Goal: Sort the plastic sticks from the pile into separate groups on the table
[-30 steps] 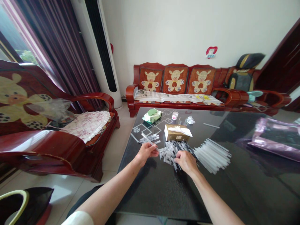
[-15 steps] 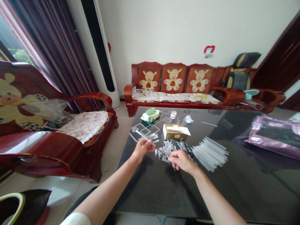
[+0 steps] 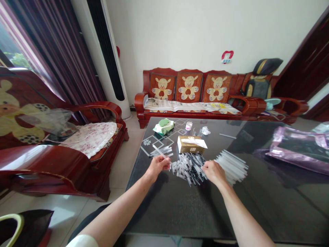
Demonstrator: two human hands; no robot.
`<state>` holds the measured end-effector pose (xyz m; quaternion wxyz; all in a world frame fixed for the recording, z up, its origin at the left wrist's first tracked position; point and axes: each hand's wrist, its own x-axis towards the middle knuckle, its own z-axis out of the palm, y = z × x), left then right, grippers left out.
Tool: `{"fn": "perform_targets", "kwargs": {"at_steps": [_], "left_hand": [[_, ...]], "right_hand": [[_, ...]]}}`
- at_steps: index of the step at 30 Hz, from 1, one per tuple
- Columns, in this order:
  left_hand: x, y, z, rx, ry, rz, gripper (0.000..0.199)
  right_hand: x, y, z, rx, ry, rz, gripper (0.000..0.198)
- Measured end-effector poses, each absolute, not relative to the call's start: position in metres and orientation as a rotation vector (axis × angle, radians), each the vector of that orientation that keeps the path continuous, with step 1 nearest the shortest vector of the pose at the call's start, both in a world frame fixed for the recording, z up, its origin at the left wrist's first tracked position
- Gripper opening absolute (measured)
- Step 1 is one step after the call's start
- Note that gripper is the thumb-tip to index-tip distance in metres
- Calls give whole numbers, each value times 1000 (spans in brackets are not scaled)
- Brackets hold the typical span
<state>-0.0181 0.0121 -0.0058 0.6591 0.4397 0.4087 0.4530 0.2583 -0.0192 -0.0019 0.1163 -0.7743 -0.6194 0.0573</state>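
While pinching a slim, straight, translucent white plastic tube (image 3: 157, 149) between the thumb and fingers of the left hand (image 3: 156, 167), bending the fingers of the right hand (image 3: 215, 171) narrowly together at the right edge of a loose pile of short white and black plastic pieces (image 3: 189, 168). Being unable to tell whether gripping any single piece there, with the right fingertips half hidden. Tilting the tube, pointing its far end away and leftward, near a small group of white and dark sticks (image 3: 166, 150). Working over a dark, glossy desk (image 3: 164, 212), with the pile lying between both hands. Partly covering, with the right hand, a fanned row of long translucent white tubes (image 3: 234, 166) just right of the pile. Facing a gold and white cardboard tissue box (image 3: 190, 147) just behind the pile, and, farther back, a green and white soft wipes packet (image 3: 164, 128), a small white and pink cup (image 3: 189, 126) and a crumpled white tissue (image 3: 205, 130). Having a shiny purple plastic bag (image 3: 295, 165) well apart on the right.
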Motion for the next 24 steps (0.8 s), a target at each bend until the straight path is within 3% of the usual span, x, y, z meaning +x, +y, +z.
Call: {"fn": "perform_targets", "kwargs": {"at_steps": [8, 16, 24], "left_hand": [[-13, 7, -6, 1018, 859, 972, 38], [-3, -5, -4, 1014, 758, 877, 43], [-19, 10, 9, 1003, 754, 1048, 43]], "right_hand": [[240, -22, 2, -2060, -1819, 148, 28], [175, -38, -5, -1353, -1532, 1285, 43], [177, -43, -3, -1192, -1349, 1573, 36]]}}
